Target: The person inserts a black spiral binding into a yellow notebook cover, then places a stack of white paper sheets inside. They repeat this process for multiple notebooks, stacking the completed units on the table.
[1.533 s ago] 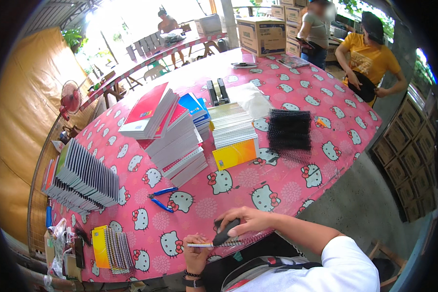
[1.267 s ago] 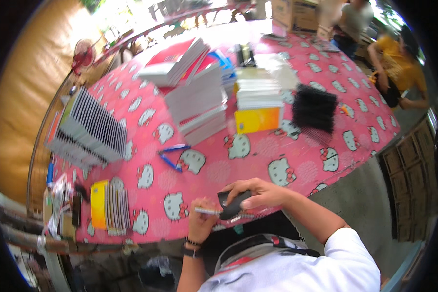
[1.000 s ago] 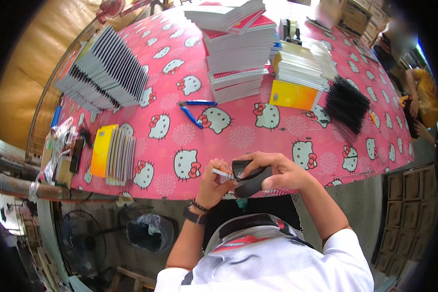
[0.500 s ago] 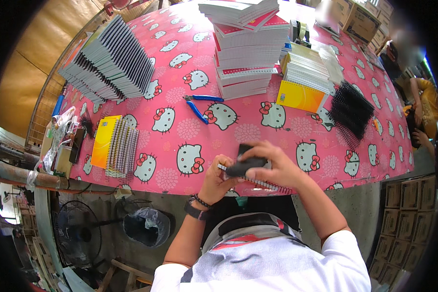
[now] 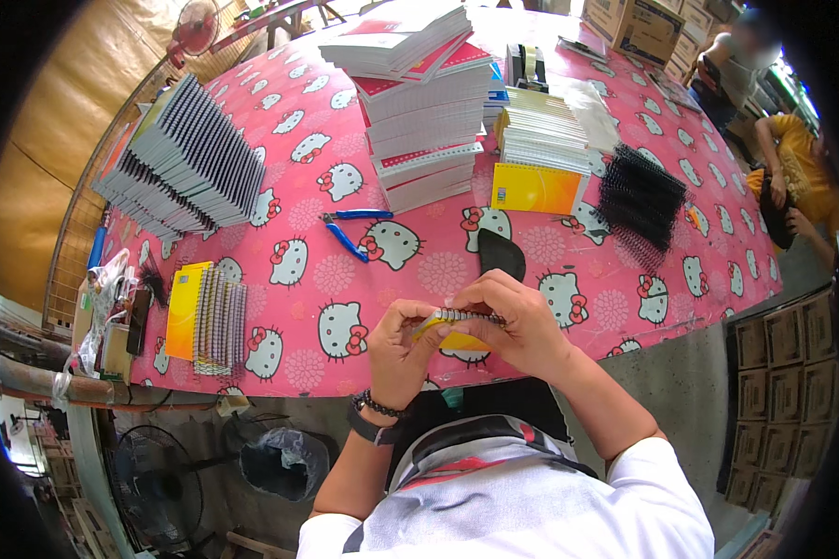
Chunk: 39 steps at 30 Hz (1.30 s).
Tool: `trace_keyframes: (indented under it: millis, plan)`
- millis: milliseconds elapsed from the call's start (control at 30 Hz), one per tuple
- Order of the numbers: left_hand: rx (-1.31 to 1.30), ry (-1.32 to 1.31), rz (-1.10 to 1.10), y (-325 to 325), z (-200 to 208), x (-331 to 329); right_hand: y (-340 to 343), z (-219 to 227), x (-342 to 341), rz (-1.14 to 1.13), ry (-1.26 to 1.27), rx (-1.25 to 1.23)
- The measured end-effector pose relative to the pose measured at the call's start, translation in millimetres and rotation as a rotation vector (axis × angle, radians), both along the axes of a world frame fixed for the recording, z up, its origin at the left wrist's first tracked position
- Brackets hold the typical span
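Observation:
Just over the table's near edge, I hold a small yellow spiral notebook between both hands, its dark coil edge turned upward. My left hand closes on the notebook's left end, thumb against the cover. The fingers of my right hand pinch the coil edge toward its right end. Beyond the right hand, a flat black pad lies on the table, its lower end hidden by the fingers. Farther left rest blue-handled cutting pliers.
Black spiral-bound books and yellow notebooks stand to the left. A tall stack of punched paper, yellow-covered books, black loose coils and a tape dispenser stand beyond. A person in yellow is at right.
The black pad has left my right hand and lies on the table. Both hands now grip the notebook, whose coil edge has turned upward. The whole view has shifted slightly.

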<state>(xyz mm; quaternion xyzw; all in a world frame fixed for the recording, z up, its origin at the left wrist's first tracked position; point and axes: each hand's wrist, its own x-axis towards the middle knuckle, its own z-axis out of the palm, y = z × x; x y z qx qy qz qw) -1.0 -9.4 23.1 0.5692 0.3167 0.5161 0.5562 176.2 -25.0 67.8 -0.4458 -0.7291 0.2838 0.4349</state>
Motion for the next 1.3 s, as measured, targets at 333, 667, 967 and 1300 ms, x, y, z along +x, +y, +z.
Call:
trace_keyframes:
  millis: [333,667,967,1300]
  plan:
    - [0.033,0.053,0.015,-5,0,-9,1,7,-15,0.05,0.024,0.053]
    - [0.065,0.028,0.011,-8,5,-13,5,0,-12,0.072,-0.006,0.204]
    - [-0.062,-0.091,0.008,-9,-1,-14,2,-2,-17,0.112,-0.259,0.167]
    - [0.086,-0.021,0.927,38,61,-170,5,-6,48,-0.186,-0.224,-0.069]
